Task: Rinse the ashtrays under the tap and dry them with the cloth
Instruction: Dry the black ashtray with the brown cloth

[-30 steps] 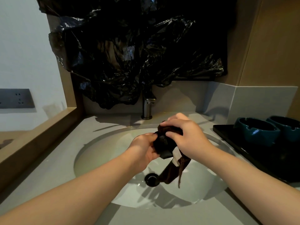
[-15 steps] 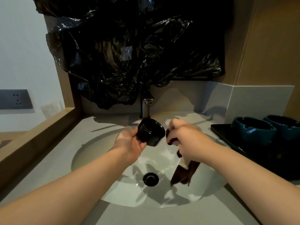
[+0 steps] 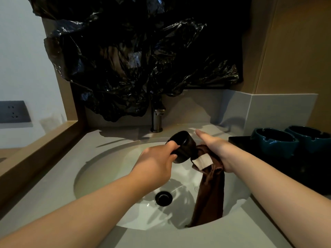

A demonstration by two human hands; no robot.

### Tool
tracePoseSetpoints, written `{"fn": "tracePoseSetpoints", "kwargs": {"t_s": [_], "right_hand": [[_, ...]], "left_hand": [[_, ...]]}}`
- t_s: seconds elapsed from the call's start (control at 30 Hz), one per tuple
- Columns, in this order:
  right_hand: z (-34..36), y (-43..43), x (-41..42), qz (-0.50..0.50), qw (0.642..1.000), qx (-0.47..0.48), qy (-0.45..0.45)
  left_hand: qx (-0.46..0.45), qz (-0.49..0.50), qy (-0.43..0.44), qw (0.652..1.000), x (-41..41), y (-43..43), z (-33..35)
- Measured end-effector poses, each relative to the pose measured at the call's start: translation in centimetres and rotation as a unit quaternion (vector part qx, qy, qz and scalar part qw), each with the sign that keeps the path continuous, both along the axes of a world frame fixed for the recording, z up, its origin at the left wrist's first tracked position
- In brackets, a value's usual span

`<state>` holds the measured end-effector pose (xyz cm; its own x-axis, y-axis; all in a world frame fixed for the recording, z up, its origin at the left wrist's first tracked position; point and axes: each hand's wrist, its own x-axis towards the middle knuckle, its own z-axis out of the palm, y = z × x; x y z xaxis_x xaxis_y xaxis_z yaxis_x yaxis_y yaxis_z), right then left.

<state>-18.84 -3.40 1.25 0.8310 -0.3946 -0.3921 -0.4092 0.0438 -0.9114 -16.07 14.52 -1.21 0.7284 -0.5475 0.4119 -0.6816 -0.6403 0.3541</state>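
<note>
Over the white basin (image 3: 100, 176) my left hand (image 3: 157, 163) grips a black ashtray (image 3: 184, 144), tilted on its side. My right hand (image 3: 215, 149) is just to its right, with the upper fingers stretched toward the back of the counter. It holds the brown cloth (image 3: 211, 194) under its palm. The cloth, with a white label, touches the ashtray's side and hangs down into the basin. The tap (image 3: 157, 120) stands behind the ashtray; I see no water running from it.
Two teal ashtrays (image 3: 274, 140) (image 3: 311, 136) sit on a black tray (image 3: 238, 142) at the right. The drain (image 3: 163, 198) is in the basin's middle. Black plastic sheeting (image 3: 134, 59) hangs over the tap. A wooden ledge (image 3: 35, 149) runs along the left.
My hands have drawn apart: the ashtray came out of the cloth and stays in my left hand. My right hand's fingers have stretched out, and the cloth now hangs lower.
</note>
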Motion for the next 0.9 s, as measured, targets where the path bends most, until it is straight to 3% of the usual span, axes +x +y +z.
{"fn": "tracePoseSetpoints", "kwargs": {"t_s": [0.13,0.23,0.37,0.47,0.57,0.63,0.73,0.9], "right_hand": [[0.5,0.6,-0.4,0.075,0.993,-0.093,0.019],[0.2,0.4,-0.6,0.075,0.991,-0.112,-0.008],[0.4,-0.1,-0.9,0.075,0.99,-0.11,-0.045],[0.6,-0.4,-1.3,0.097,0.989,-0.095,-0.061],[0.5,-0.5,-1.5,0.126,0.984,-0.102,-0.08],[0.4,-0.5,-1.6,0.137,0.98,-0.106,-0.095],[0.5,-0.3,-1.9,0.169,0.974,-0.105,-0.108],[0.9,-0.3,-2.4,0.201,0.967,-0.123,-0.093]], "left_hand": [[0.088,-0.044,-0.082,0.992,-0.3,-0.2,0.2],[0.108,-0.072,-0.077,0.989,0.2,-0.4,-0.2],[-0.114,-0.054,0.026,0.992,0.8,0.0,-0.8],[-0.281,-0.033,0.246,0.927,1.8,0.2,-0.9],[-0.358,-0.077,0.46,0.809,2.8,0.5,-0.9],[-0.375,-0.12,0.545,0.741,2.9,0.9,-0.9],[-0.373,-0.152,0.589,0.7,2.7,0.8,-0.7],[-0.376,-0.161,0.607,0.682,2.8,1.1,-0.7]]}}
